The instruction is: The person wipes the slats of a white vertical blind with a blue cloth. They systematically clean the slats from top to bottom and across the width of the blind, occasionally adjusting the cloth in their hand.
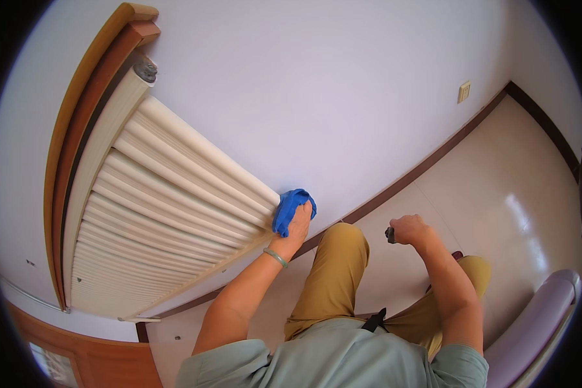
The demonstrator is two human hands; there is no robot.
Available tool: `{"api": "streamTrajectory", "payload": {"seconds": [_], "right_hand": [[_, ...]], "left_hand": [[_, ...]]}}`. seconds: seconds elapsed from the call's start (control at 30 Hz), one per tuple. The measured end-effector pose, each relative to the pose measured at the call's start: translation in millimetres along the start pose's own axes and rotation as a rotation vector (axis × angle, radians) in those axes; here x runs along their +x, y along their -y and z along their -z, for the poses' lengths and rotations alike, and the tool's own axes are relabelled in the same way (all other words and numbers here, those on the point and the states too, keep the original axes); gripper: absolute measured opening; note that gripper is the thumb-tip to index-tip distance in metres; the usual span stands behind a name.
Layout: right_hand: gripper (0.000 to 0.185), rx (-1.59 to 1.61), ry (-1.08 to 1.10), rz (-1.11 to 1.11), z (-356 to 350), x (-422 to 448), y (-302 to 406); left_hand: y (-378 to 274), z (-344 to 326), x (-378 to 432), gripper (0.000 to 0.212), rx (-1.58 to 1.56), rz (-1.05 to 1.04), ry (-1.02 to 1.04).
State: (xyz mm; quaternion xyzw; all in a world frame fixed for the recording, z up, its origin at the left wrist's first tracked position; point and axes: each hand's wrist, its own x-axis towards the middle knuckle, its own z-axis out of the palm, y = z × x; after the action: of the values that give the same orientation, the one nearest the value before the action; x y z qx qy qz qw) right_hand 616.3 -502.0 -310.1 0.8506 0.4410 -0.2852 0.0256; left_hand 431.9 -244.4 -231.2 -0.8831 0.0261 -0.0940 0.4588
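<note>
My left hand holds a blue cloth against the lower end of a cream column radiator fixed to the wall. The cloth covers part of the radiator's corner, and a green bangle circles the left wrist. Over the floor to the right, my right hand is closed around a small dark object, whose kind I cannot tell. It is apart from the radiator and the cloth.
A wooden ledge runs above the radiator. A wall socket sits above the dark baseboard. At the lower right stands a piece of furniture with a purple padded edge; a wooden door is at the lower left.
</note>
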Motion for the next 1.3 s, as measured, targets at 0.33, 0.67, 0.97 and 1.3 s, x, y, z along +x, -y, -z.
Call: {"api": "streamTrajectory", "payload": {"seconds": [0.33, 0.67, 0.97, 1.3], "right_hand": [[0.025, -0.034, -0.010, 0.025, -7.8, -6.3, -1.5], [0.028, -0.023, 0.016, 0.032, 0.8, -25.8, 3.2], [0.028, -0.007, -0.038, 0.043, 0.6, -4.8, 8.2], [0.027, -0.013, -0.060, 0.109, -4.5, 17.1, 22.4]], "left_hand": [[-24.0, -2.1, -28.3, 0.022, -0.583, 0.209, -0.066], [23.8, -2.4, -13.3, 0.028, -0.776, 0.108, -0.125], [146.4, 133.0, 5.3, 0.040, -0.212, 0.221, -0.573], [274.3, 156.1, 27.3, 0.065, 0.144, 0.361, -0.653]]}}
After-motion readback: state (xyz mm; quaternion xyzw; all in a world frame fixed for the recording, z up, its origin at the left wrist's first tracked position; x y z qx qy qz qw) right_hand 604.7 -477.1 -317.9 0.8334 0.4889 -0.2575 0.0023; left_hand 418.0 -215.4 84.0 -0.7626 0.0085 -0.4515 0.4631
